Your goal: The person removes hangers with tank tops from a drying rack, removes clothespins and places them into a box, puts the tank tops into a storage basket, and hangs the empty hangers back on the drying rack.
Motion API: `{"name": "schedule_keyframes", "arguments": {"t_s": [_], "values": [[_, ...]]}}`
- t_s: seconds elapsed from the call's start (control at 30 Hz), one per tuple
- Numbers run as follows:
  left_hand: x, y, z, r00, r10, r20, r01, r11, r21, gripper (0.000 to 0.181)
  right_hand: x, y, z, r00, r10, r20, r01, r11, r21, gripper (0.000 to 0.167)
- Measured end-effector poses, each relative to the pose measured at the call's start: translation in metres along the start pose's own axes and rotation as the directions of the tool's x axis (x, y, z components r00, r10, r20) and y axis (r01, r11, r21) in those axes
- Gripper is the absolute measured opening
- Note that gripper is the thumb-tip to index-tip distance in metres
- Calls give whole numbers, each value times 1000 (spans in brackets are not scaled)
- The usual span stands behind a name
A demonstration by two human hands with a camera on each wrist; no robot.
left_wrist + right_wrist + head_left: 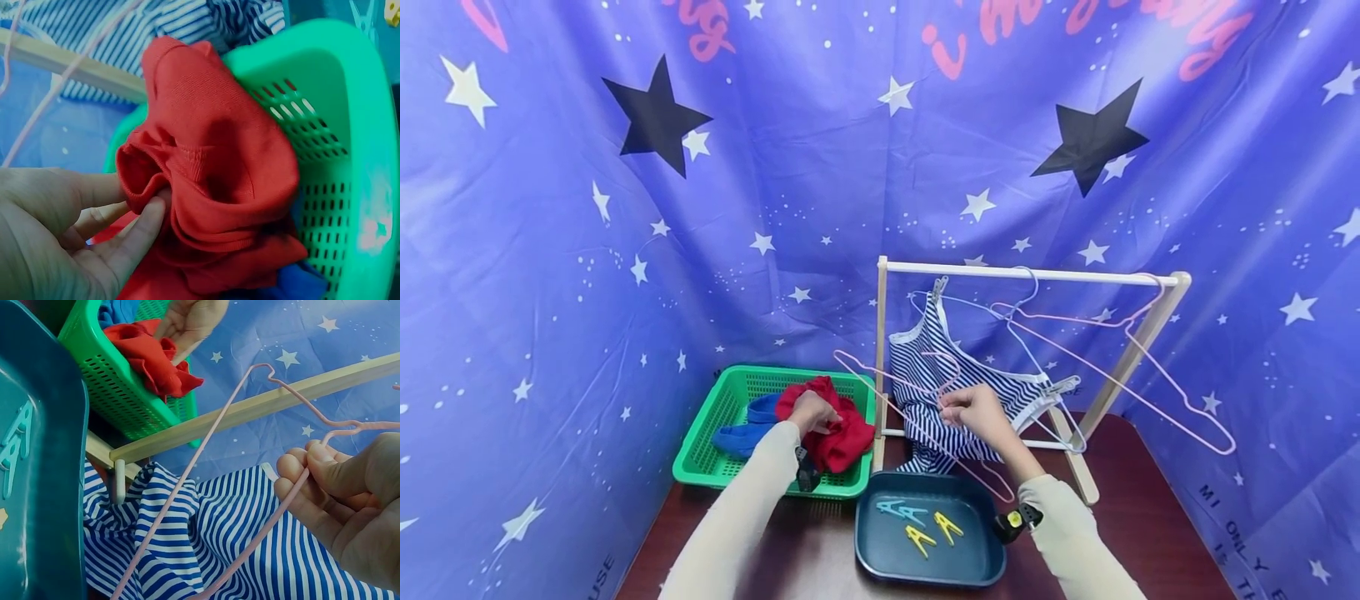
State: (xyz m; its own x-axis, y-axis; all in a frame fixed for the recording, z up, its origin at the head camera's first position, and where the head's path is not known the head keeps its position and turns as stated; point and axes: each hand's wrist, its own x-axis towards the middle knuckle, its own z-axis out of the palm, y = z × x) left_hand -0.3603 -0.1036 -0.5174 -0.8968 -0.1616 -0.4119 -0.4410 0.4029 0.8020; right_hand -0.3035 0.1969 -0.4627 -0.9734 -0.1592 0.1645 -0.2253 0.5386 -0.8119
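Observation:
My left hand pinches a fold of red cloth at the green basket; a ribbed edge of the garment shows in the left wrist view. Blue cloth lies beside it in the basket. Between thumb and fingers, my right hand grips a pink hanger near its neck, in front of the rack. Behind that hanger, a navy-and-white striped garment hangs clipped by grey pegs to a light blue hanger. The head view partly hides the left fingertips.
A dark tray holding blue and yellow clothespins stands in front of the rack. Another pink hanger hangs at the right end of the rack's white bar. Starry blue curtains surround the brown table.

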Motion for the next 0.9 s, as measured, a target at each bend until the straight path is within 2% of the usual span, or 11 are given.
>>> {"name": "schedule_keyframes", "arguments": {"t_s": [0.13,0.33,0.47,0.63,0.77,0.9], "values": [[6,-13,-2,999,-42,10,42,999,19,8,-1,1,3,1000,-16,5,16,1000,15,10],[16,-30,-11,993,-91,78,89,995,34,5,-3,1,2,1000,-21,-2,21,1000,4,10],[12,-33,-11,991,-92,101,86,995,57,3,-4,1,1,1000,2,-18,-3,1000,-20,9],[7,-34,-4,994,-67,82,53,986,160,23,-4,1,3,998,51,-24,-51,998,-20,10],[5,-35,1,997,-53,56,38,972,233,24,-3,1,5,998,60,-5,-60,998,6,11],[4,-34,2,997,-61,46,47,963,266,25,-3,2,7,999,32,1,-32,999,12,11]]}}
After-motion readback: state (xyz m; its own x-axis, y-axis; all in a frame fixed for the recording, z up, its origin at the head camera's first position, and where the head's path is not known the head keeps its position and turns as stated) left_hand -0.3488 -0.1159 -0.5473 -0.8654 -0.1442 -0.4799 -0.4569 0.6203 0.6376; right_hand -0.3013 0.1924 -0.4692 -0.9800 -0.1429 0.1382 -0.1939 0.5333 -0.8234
